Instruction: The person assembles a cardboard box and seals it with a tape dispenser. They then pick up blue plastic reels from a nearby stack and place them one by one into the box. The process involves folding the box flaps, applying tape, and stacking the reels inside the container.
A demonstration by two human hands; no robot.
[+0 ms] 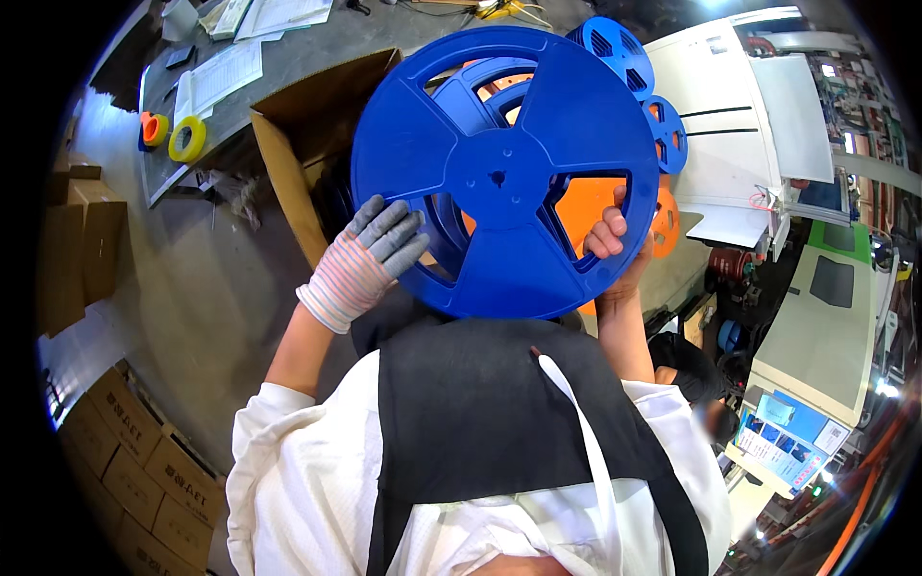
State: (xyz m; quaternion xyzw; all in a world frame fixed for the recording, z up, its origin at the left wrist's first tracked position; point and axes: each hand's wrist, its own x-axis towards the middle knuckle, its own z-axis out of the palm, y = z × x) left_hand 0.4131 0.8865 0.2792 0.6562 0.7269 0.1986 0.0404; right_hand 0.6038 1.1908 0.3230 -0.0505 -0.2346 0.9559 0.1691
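A large blue plastic reel (509,202) with cut-out windows stands before my chest, its flat face toward me. My left hand (370,254), in a striped knit glove with grey fingertips, holds it at the lower left rim. Those fingers lie over the face, and the thumb is hidden. On the right, my bare right hand (615,245) grips the rim with its fingertips curled through a window. Through the openings, more blue reel parts and an orange reel (588,206) show behind. An open cardboard box (283,182) stands just left of the reel.
Smaller blue reels (615,56) lie beyond at the upper right, beside a white machine (715,106). The grey table (317,53) carries papers and yellow tape (187,140). Stacked cartons (144,470) fill the lower left. A co-worker (687,370) is at the right.
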